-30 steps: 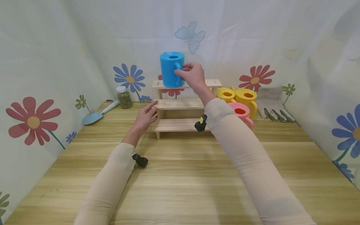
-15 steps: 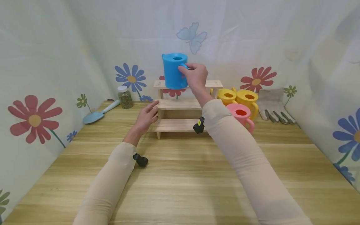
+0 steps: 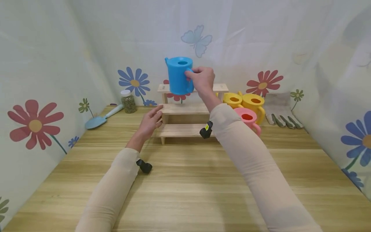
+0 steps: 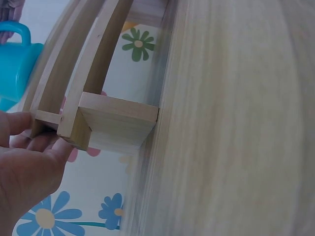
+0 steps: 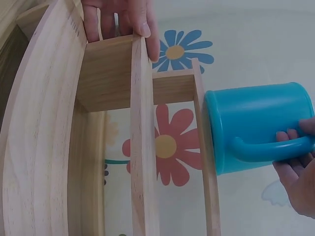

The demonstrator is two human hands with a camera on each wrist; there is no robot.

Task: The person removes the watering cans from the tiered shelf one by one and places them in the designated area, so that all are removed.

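My right hand (image 3: 203,79) pinches the handle of a blue watering can (image 3: 178,77), which is upright at the top tier of a small wooden tiered shelf (image 3: 185,108). In the right wrist view, the base of the can (image 5: 256,123) lies right against the top board; I cannot tell if it bears on it. My left hand (image 3: 149,124) holds the left end of the middle tier. From the left wrist view, thumb and fingers of that hand (image 4: 29,167) bracket the board's end. The lower tier's right part is hidden behind my right arm.
Right of the shelf stand yellow watering cans (image 3: 252,101) and a pink watering can (image 3: 246,116). Grey gardening gloves (image 3: 279,109) lie farther right. A jar of dried green bits (image 3: 128,102) and a light-blue trowel (image 3: 101,119) are at the back left. Flowered cloth surrounds the table (image 3: 179,187).
The blue watering can has turned in my right hand, so its spout now shows at the left. It has come down slightly. My left hand has stayed at the shelf's end.
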